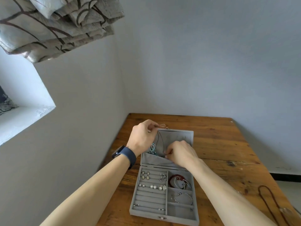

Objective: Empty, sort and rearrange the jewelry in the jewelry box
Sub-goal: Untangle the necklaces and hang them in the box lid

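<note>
A grey velvet jewelry box (135,199) lies open on the wooden table (219,149), its lid (180,136) upright at the back. My left hand (142,137) pinches the clasp end of a thin dark cord necklace (161,139) above the lid. My right hand (180,153) pinches the cord's lower end at the lid's pocket (153,160). A turquoise pendant (152,149) hangs beside my left wrist. Earrings (153,186) sit in the ring rows. A red bead bracelet (176,178) and silver bangles (183,197) lie in the right compartments.
A long dark cord necklace (268,203) lies on the table at the right, near its edge. The table stands in a corner, walls behind and to the left. A window sill (24,118) and a curtain (57,25) are at the upper left.
</note>
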{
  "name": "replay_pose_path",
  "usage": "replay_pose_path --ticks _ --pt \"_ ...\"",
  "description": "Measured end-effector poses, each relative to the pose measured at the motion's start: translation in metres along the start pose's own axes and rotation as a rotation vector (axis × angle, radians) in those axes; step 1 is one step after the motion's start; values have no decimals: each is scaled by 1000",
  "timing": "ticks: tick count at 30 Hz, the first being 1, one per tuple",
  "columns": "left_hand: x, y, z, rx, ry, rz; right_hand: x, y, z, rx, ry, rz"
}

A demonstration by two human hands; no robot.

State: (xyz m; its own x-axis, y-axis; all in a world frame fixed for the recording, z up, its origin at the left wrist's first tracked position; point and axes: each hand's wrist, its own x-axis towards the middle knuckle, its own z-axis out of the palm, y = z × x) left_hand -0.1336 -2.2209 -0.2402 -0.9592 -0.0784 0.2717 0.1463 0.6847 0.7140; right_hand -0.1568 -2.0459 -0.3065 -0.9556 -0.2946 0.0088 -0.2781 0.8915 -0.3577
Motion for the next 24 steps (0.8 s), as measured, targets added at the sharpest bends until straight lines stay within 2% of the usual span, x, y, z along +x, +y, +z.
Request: replay_pose_path --ticks 4,10,13,19,21,24 --pt "-2 -9 11 16 -5 -23 -3 3 -5 134 -33 13" --pt "-2 -16 20 35 39 -21 -10 -2 -9 488 118 -6" --pt "-4 -14 25 69 72 -34 -10 -8 -7 568 165 -14" --pt "-13 -12 31 109 149 -49 -4 -4 3 511 316 -46" --pt "-18 -14 34 189 165 -3 -1 -2 5 383 444 -92" --pt "-29 -22 42 415 226 156 5 -1 5 117 641 -146"
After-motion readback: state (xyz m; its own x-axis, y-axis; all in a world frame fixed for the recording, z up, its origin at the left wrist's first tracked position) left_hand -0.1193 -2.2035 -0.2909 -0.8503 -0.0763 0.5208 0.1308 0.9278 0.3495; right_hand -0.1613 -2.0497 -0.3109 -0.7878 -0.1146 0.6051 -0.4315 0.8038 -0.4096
